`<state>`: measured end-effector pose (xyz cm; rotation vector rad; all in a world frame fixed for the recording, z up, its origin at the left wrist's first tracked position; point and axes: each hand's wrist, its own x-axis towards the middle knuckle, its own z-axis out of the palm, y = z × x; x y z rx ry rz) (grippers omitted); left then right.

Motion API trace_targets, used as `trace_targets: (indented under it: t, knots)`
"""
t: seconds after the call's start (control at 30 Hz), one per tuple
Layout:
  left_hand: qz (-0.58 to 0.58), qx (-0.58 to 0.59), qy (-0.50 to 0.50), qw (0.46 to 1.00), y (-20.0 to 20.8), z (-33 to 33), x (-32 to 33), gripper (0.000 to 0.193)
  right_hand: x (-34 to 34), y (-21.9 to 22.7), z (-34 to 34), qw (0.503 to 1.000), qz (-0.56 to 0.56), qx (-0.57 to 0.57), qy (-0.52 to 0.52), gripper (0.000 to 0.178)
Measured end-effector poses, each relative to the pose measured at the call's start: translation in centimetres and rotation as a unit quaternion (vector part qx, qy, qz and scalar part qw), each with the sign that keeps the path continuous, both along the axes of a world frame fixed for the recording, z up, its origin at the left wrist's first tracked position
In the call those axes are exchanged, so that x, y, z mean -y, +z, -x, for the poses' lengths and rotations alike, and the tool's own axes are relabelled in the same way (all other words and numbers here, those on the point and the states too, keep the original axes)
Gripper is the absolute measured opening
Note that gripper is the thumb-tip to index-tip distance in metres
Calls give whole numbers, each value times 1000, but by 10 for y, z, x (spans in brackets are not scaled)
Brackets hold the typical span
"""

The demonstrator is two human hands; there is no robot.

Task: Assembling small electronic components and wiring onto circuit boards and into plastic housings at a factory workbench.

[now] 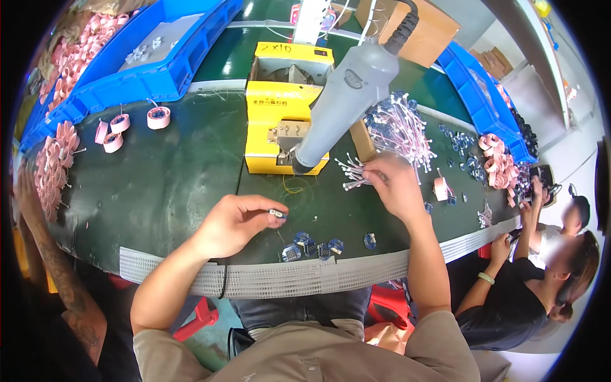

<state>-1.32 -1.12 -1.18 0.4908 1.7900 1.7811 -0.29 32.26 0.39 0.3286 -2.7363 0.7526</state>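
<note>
My left hand [232,223] pinches a small blue circuit board [276,214] with white parts on it, between thumb and forefinger. To the right, my right hand [396,186] has its fingers closed on a small bunch of thin cables [351,173] with white plug ends. Behind that hand, a large heap of white and pink cables [401,130] spills around an open cardboard box [361,140]. Several more blue circuit boards [305,242] lie near the table edge between my forearms. A grey electric screwdriver [347,95] hangs tip down beside a yellow screw feeder [273,121].
Pink rings [113,141] stand on the green table [159,191], and more are piled at left and right. Blue trays [149,70] sit behind. A white perforated strip [299,280] runs along the near edge. People sit at both sides; one arm [54,254] is at left.
</note>
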Motion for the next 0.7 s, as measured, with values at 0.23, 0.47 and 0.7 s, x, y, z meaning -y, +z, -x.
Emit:
trace_targets:
  t: [0.23, 0.47, 0.7]
  knots:
    - [36, 21, -31, 999, 3, 1, -2, 22, -4, -8, -8, 998, -42, 5, 44, 18]
    - [44, 6, -23, 999, -1, -1, 0, 21, -20, 0, -7, 999, 31, 9, 13, 34]
    - [49, 1, -30, 998, -2, 0, -1, 21, -27, -15, 4, 1000, 11, -28, -8, 23]
